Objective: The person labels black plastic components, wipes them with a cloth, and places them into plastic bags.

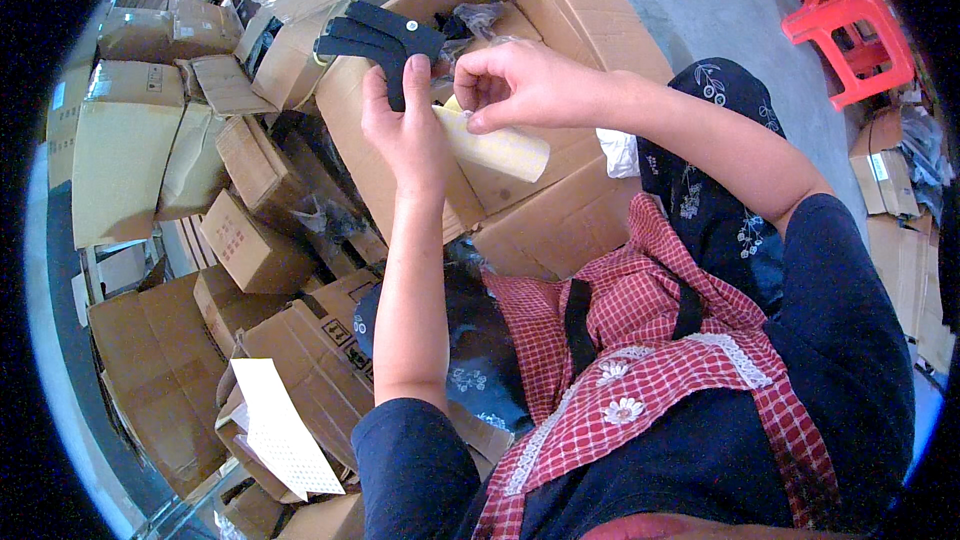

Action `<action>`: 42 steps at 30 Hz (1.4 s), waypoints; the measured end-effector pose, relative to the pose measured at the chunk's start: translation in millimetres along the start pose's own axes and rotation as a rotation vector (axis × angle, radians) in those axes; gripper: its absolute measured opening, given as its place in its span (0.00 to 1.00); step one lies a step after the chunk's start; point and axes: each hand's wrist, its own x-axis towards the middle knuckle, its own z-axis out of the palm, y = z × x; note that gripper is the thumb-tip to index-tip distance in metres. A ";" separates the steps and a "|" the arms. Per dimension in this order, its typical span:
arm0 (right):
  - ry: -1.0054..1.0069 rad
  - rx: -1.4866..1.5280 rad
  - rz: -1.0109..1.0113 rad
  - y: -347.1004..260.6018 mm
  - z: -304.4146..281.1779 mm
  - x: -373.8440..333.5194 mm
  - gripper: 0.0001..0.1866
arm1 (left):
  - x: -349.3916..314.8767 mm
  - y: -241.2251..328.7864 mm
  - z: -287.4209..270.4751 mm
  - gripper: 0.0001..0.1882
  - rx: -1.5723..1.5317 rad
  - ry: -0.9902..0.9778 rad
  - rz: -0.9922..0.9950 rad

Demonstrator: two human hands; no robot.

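My left hand [408, 130] is closed round a black flat piece [425, 37] with several finger-like strips fanning to the left. A small round white sticker shows on its upper face. Between my hands hangs a curled, pale yellow sheet [500, 148], its near end beside my left palm. My right hand [530, 85] is bent in a pinch at the upper edge of that sheet; its fingertips hide whatever tiny thing may be between them. Below both hands, an open cardboard carton [560, 230] holds dark items and clear plastic bags.
Cardboard boxes [130, 150] are piled on the left. A white sheet with rows of small marks [285, 430] lies on a carton at lower left. On the floor at upper right stands a red plastic stool [850, 40], with more cartons [885, 170] below it.
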 end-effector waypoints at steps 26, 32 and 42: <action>0.057 -0.214 -0.063 19.7 -47.9 14.3 0.08 | -13.9 -17.6 12.2 0.11 0.019 -0.470 -0.447; -0.076 -0.332 -0.046 16.2 -50.6 12.2 0.08 | -14.7 -18.2 11.0 0.10 0.034 -0.441 -0.451; -0.003 -0.874 -0.003 14.8 -36.1 15.2 0.17 | -17.9 -22.4 9.4 0.12 0.169 -0.509 -0.295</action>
